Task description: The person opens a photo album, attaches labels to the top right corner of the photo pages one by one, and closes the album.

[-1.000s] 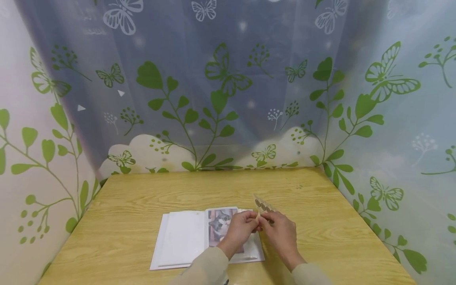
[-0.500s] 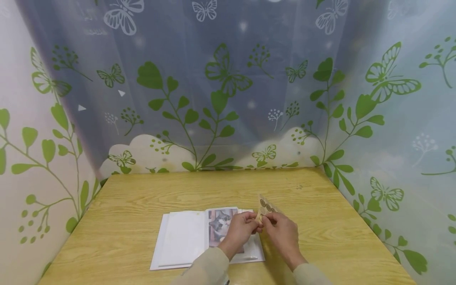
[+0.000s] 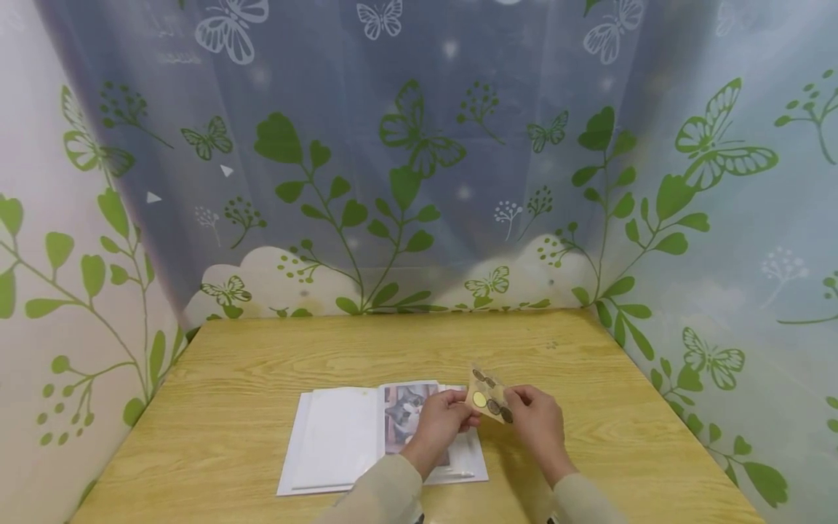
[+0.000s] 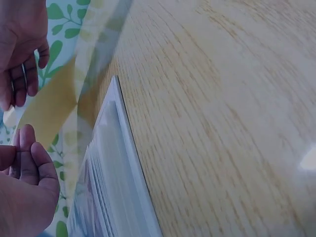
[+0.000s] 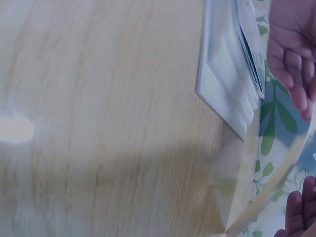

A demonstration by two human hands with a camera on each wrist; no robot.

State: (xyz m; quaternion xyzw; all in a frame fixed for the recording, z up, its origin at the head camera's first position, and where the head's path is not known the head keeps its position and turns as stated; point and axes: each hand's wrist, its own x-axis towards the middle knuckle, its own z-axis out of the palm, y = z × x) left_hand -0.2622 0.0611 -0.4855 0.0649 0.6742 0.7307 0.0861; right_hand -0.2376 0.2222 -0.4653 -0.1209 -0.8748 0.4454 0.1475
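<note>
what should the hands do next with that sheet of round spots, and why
Probably have the right hand try lifting the edge of the gold spot while the left hand steadies the sheet. The left hand pinches one edge, the right hand is at the opposite side, and the spot, perhaps a sticker, faces the head view.

Yellowish wood-grain table [image 3: 393, 346], white album [image 3: 350, 437] lying open on it (right half partly hidden)

The head view looks forward and down across the desk [image 3: 229, 353]; both wrist views, nearer, share the book [image 3: 337, 437] and sheet [image 3: 488, 395].
</note>
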